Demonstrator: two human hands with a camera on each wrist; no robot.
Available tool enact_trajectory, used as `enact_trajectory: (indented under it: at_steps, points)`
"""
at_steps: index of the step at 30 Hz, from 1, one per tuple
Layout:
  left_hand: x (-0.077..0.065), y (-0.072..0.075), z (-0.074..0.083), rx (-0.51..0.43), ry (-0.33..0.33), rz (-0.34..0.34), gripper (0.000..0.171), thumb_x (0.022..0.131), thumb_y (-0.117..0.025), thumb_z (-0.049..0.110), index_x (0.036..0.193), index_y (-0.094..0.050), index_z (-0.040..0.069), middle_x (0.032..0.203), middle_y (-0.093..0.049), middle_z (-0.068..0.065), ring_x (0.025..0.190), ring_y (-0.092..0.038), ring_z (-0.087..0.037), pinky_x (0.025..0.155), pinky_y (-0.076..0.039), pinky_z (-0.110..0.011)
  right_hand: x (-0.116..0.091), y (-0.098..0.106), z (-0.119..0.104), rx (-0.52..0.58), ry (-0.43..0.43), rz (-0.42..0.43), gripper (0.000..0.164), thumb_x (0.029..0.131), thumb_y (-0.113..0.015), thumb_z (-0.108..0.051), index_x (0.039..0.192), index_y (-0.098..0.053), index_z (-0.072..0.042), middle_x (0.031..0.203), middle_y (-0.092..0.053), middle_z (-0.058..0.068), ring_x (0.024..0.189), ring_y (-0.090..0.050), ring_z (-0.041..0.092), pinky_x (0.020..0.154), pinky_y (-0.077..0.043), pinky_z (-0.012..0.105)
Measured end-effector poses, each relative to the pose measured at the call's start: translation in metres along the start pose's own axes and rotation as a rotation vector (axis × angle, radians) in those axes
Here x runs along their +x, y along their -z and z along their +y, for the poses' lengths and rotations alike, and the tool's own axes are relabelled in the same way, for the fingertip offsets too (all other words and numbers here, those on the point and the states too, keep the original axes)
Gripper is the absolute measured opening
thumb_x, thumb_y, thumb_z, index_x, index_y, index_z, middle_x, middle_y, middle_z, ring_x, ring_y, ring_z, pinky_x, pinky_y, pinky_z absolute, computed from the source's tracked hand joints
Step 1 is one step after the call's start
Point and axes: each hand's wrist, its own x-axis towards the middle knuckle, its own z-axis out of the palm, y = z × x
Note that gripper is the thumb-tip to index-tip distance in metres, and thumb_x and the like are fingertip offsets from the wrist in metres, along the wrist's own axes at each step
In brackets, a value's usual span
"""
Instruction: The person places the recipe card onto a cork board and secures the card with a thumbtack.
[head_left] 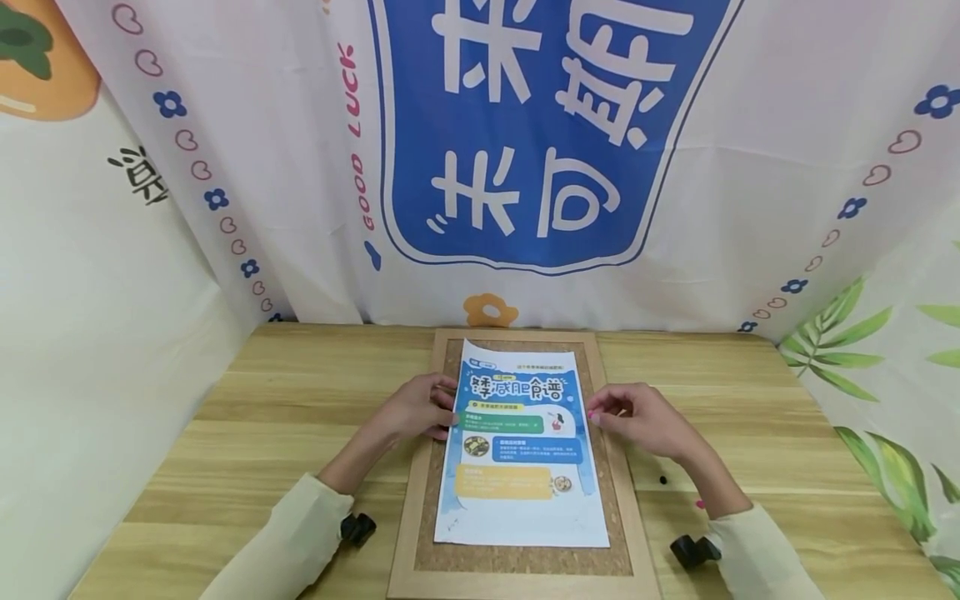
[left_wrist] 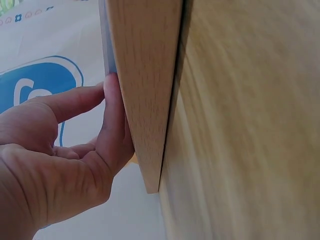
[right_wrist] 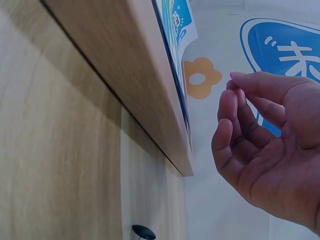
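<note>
A printed paper poster (head_left: pixel 525 521) lies on a wood-framed corkboard (head_left: pixel 551 561); its top left corner curls up. At the poster's left edge, my left hand (head_left: pixel 416 407) pinches the paper between thumb and fingertips. The left wrist view has this hand (left_wrist: pixel 75 145) close against the board's wooden frame (left_wrist: pixel 145 100). Beside the poster's right edge, my right hand (head_left: pixel 637 417) pinches a small pink push pin (head_left: pixel 591 413). Only a pink tip (right_wrist: pixel 231 74) of the pin shows in the right wrist view, between thumb and finger of the right hand (right_wrist: pixel 270 145), apart from the paper.
On the wooden table (head_left: pixel 300 375), right of the board, lie a black push pin (head_left: pixel 663 480) and a small pink item (head_left: pixel 700 503), partly hidden by the right arm. A printed cloth curtain (head_left: pixel 300 167) hangs behind the table.
</note>
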Motion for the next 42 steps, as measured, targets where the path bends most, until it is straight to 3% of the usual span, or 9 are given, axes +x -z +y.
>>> enact_trajectory:
  at_steps: [10, 21, 27, 42]
  points:
    - [0.001, 0.008, -0.002, 0.027, -0.004, 0.041, 0.051, 0.096, -0.074, -0.006, 0.144, -0.057, 0.000, 0.115, -0.069, -0.019, 0.082, -0.072, -0.022, 0.069, -0.068, -0.032, 0.000, -0.001, -0.001, 0.004, -0.003, -0.001, 0.013, 0.102, -0.072, -0.013, 0.112, -0.078, -0.006, 0.098, -0.073, 0.004, 0.090, -0.062, 0.021, 0.074, -0.054, 0.023]
    - [0.002, 0.010, -0.005, 0.052, -0.035, 0.017, 0.037, 0.098, -0.073, -0.002, 0.135, -0.066, 0.000, 0.112, -0.071, -0.017, 0.084, -0.072, -0.022, 0.069, -0.067, -0.032, 0.001, -0.001, 0.000, 0.000, -0.016, -0.006, 0.014, 0.102, -0.072, -0.013, 0.114, -0.078, -0.006, 0.099, -0.073, 0.004, 0.089, -0.061, 0.020, 0.073, -0.053, 0.022]
    - [0.003, 0.008, -0.002, 0.079, -0.028, 0.055, 0.043, 0.097, -0.075, 0.001, 0.139, -0.063, 0.000, 0.114, -0.074, -0.017, 0.088, -0.074, -0.022, 0.070, -0.067, -0.032, 0.004, -0.003, 0.002, -0.003, -0.019, -0.006, 0.013, 0.102, -0.073, -0.012, 0.113, -0.078, -0.007, 0.099, -0.073, 0.003, 0.089, -0.061, 0.021, 0.073, -0.053, 0.022]
    - [0.010, 0.005, 0.004, 0.137, -0.025, 0.094, 0.047, 0.095, -0.077, -0.003, 0.138, -0.062, -0.001, 0.106, -0.076, -0.017, 0.075, -0.074, -0.020, 0.065, -0.066, -0.031, 0.032, -0.010, -0.012, -0.001, -0.002, -0.013, 0.015, 0.103, -0.072, -0.015, 0.114, -0.078, -0.007, 0.101, -0.073, 0.004, 0.091, -0.061, 0.023, 0.077, -0.054, 0.024]
